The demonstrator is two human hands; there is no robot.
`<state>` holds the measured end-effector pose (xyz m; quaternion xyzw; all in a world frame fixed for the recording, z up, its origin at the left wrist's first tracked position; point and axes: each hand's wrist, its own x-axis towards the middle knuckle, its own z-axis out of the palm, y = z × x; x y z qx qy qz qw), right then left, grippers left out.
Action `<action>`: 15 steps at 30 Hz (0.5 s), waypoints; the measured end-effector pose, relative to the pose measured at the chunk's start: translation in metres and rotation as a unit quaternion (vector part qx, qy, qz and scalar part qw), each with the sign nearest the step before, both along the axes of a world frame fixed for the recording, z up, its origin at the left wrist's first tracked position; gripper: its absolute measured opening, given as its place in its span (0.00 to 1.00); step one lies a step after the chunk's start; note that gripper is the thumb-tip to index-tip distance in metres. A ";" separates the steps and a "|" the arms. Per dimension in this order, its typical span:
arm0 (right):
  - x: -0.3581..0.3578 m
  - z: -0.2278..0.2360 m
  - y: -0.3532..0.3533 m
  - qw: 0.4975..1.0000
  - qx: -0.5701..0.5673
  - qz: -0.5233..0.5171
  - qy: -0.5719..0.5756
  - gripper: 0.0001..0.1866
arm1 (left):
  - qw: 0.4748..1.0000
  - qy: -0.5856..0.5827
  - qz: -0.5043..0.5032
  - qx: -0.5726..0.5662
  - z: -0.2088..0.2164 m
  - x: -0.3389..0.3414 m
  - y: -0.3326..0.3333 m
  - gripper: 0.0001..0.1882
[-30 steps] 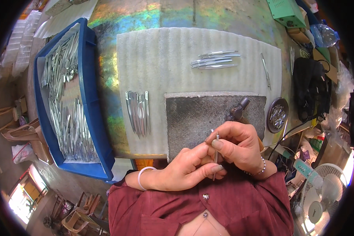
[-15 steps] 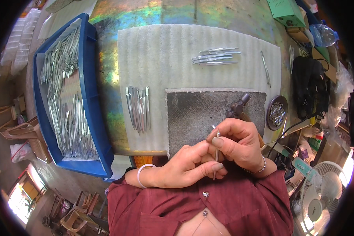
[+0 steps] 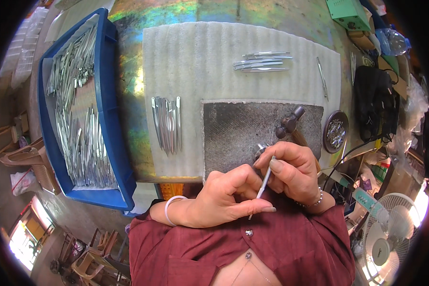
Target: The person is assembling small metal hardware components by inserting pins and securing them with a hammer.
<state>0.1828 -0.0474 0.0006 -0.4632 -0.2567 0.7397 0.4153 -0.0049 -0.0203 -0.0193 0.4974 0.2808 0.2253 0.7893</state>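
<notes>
Both my hands meet just in front of the dark block. Between them a slim silver metal piece point(image 3: 264, 185) stands slanted, its upper end leaning right. My right hand point(image 3: 293, 172) pinches that upper end between thumb and forefinger. The lower part runs through my left hand point(image 3: 229, 194), between its curled fingers and stretched thumb, with the tip showing below. Behind my right fingers a small round shiny metal part point(image 3: 260, 149) shows on the rough dark block point(image 3: 238, 124). A hammer point(image 3: 288, 125) lies on the block, its wooden handle partly behind my right hand.
Similar slim pieces lie on the pale foam sheet point(image 3: 195, 62): a row point(image 3: 167, 125) at left, a stack point(image 3: 262, 62) at the back, one point(image 3: 322, 78) at right. A blue tray point(image 3: 110, 119) holds many more. A round dish point(image 3: 341, 148) contains small metal parts. A fan point(image 3: 391, 236) stands lower right.
The metal piece has tilted from nearly upright to slanting right. My hands have shifted slightly, uncovering the hammer head and the round shiny part on the block.
</notes>
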 end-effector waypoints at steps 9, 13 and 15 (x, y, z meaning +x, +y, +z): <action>-0.004 0.000 0.001 1.000 0.020 -0.015 -0.018 0.05 | 0.999 0.004 -0.036 0.014 -0.001 0.001 0.001 0.10; -0.005 0.003 0.004 1.000 0.004 -0.016 0.004 0.04 | 0.994 -0.055 -0.080 -0.055 -0.005 -0.001 0.004 0.08; -0.004 0.004 0.005 1.000 -0.019 -0.003 -0.003 0.03 | 0.990 -0.065 -0.105 -0.071 -0.008 -0.003 0.004 0.08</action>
